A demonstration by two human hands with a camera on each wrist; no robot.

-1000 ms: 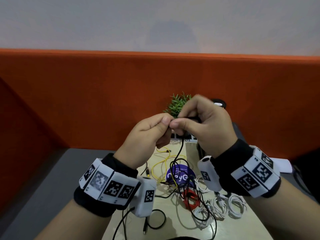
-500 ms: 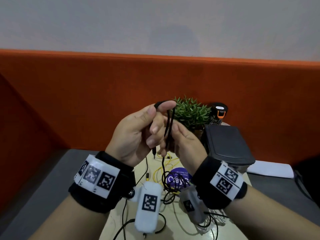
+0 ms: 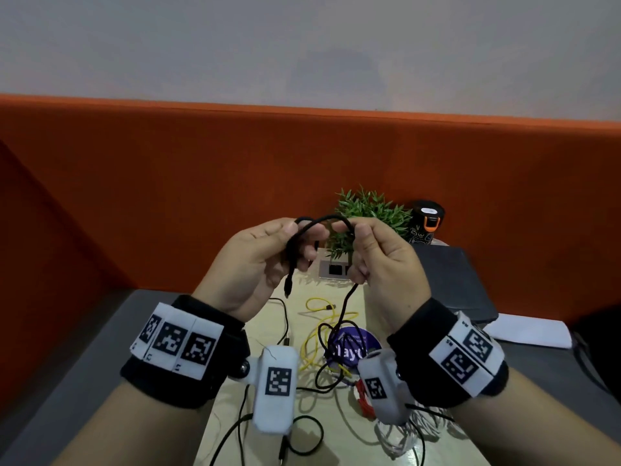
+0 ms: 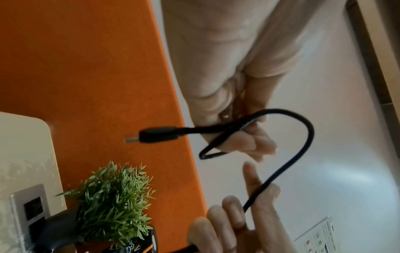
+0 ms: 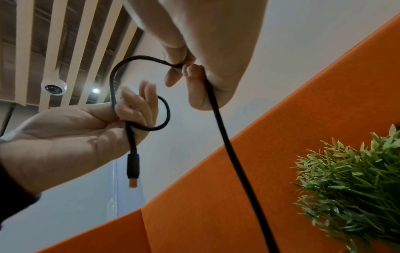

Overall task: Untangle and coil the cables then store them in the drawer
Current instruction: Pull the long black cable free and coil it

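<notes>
The left hand (image 3: pixel 258 260) is raised above the table (image 3: pixel 232 418), its fingers curled round a small loop of the black cable (image 3: pixel 322 219), whose plug hangs below the palm. The cable arcs across to the right hand (image 3: pixel 379 260), pinched there between thumb and fingertips, then drops to the tangle of yellow cable (image 3: pixel 316 304) and white cables (image 3: pixel 403 442) near the table's front edge.

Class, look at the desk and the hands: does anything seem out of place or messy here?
Yes. Below the raised black cable, yellow, black and white cables lie tangled across the desk, uncoiled. No drawer is visible.
</notes>
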